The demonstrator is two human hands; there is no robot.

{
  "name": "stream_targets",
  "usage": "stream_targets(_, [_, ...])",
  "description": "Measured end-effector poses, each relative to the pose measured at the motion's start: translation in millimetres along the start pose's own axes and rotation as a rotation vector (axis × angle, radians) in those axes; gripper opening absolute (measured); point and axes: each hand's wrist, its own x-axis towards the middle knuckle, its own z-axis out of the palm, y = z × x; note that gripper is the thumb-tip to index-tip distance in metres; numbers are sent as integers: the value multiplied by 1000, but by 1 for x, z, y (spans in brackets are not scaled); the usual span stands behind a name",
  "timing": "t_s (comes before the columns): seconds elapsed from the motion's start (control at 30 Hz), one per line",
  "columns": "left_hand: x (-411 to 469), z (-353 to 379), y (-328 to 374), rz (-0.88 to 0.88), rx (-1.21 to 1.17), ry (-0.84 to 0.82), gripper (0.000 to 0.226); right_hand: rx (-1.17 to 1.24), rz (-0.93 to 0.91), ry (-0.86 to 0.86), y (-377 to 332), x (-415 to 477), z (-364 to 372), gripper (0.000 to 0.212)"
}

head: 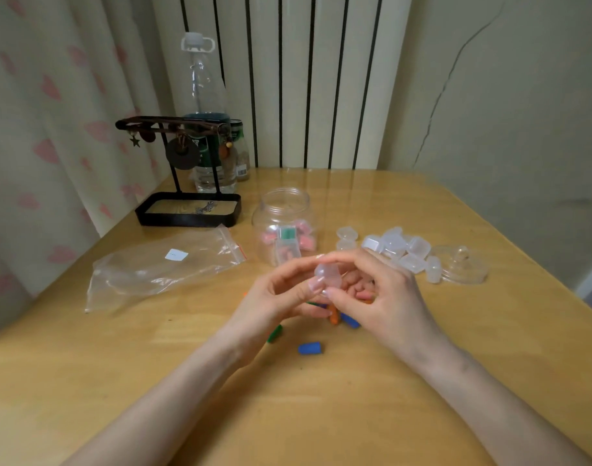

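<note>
Found a small clear box (327, 273) raised just above the table (321, 415), near its middle, pinched between the left hand (281, 292) and the right hand (388, 297). Noted left fingertips curled against the box's left side, right thumb and fingers curled round its right and near side; cannot tell whether lidded or open. Recorded loose foam plugs on the table under and just near of the hands: a blue plug (310, 348) lying alone, a green plug (275, 332) partly hidden by the left wrist, an orange plug (334, 316) and a second blue plug (350, 320) below the right thumb. Logged an open clear jar (284, 213) just beyond the hands, holding filled boxes with pink and green contents. Located a heap of empty boxes (400, 248) right of the jar, with the jar lid (462, 265) at the heap's right edge. Observed a flat zip bag (160, 267) to the left, a black stand (187, 213) and a water bottle (205, 105) at the far left
</note>
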Motion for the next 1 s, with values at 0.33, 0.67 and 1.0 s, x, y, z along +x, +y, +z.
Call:
stream_targets(0.33, [1,1,4,-163,-32,-72,43,-94,30,-65,0,1,-6,31])
stream_targets(0.67, [-2,3,3,-123,-88,-135,42,-111,68,-88,4,0,-6,41])
stream_targets(1.0, [-5,-1,12,-302,-345,-250,32,4,-100,-145,9,-1,-5,34])
